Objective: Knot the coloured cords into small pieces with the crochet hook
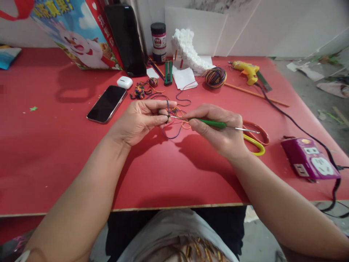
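Note:
My left hand point(141, 120) pinches a small dark piece of crochet point(167, 117) between thumb and fingers. Dark blue yarn point(174, 137) runs over its raised index finger and hangs in a loop below. In my right hand point(218, 127) is a crochet hook point(211, 123) with a green handle, gripped like a pen. Its thin metal tip reaches the dark piece at my left fingertips; whether it passes through a stitch is too small to tell. A second hooked end sticks out behind my right hand. Loose orange and purple strands lie between and behind my hands.
Behind my hands are a multicoloured yarn ball point(215, 77), a phone point(107, 103), an earbud case point(124, 82) and a green cutter point(168, 72). Scissors with red and yellow handles point(256, 148) lie beside my right hand. Further right are a glue gun point(247, 71) and purple power socket point(311, 158).

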`<state>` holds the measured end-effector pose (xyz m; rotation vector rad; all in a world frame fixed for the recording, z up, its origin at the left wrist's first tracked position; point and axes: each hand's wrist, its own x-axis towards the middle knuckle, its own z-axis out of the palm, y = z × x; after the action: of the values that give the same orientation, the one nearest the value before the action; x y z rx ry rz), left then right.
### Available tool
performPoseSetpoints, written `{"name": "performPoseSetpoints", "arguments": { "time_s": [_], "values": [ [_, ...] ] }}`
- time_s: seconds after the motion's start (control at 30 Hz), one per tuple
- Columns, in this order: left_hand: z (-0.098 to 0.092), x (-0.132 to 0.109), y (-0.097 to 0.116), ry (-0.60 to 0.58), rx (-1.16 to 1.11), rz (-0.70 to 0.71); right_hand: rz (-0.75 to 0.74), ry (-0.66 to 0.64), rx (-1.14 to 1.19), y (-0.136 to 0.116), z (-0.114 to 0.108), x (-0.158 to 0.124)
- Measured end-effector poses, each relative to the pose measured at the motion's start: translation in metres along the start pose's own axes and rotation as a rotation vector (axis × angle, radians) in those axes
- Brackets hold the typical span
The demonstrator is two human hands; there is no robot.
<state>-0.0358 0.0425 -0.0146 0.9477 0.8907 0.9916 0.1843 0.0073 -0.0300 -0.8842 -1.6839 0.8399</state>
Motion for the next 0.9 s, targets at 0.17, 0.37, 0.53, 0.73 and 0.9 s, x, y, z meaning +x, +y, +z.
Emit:
{"name": "performPoseSetpoints", "arguments": {
  "time_s": [0.17, 0.37, 0.53, 0.73, 0.9],
  "values": [
    [-0.006, 0.001, 0.000, -0.117, 0.069, -0.001, 0.105, -0.035, 0.102, 0.006, -0.004, 0.002],
    [-0.010, 0.001, -0.002, -0.145, 0.073, -0.063, 0.239, -0.063, 0.328, 0.015, -0.005, 0.003],
    [-0.006, 0.000, -0.004, -0.131, 0.053, -0.043, 0.305, -0.058, 0.468, 0.013, -0.002, 0.007],
    [0.006, -0.001, -0.010, -0.105, -0.012, 0.009, 0.326, -0.036, 0.578, 0.012, 0.004, 0.009],
    [0.011, 0.001, -0.017, -0.055, -0.083, 0.007, 0.343, 0.022, 0.614, 0.013, 0.013, 0.007]
  ]
}}
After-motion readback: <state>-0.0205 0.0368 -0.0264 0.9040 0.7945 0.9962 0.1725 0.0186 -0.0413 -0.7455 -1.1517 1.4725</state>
